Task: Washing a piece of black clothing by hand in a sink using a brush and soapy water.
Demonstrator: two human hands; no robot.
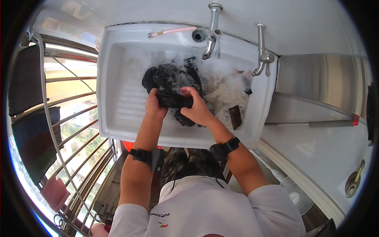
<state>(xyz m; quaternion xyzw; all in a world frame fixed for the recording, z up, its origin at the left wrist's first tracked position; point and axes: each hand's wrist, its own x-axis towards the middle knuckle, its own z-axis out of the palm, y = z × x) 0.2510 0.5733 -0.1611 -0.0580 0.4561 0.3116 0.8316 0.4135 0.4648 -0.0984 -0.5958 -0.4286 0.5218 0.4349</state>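
A wet black garment (169, 79) lies bunched in the soapy water of a white sink (118, 98). My left hand (155, 104) grips a fold of it from the left. From the right, my right hand (194, 106) pinches the same fold, its thumb below and fingers above. The stretch of cloth between my hands is raised toward me, while the rest spreads behind it in the suds. A pale, whitish cloth (225, 93) soaks to the right of the black one. Near it, by the sink's front right, lies a dark brown rectangular block (235, 117).
Two metal taps (213, 33) (263, 59) reach over the sink's back and right. A pink-handled brush (171, 31) rests on the back ledge. Window bars with hanging cloths (37, 142) stand at left. A white fan (296, 197) and a grey-handled pole (331, 123) are at right.
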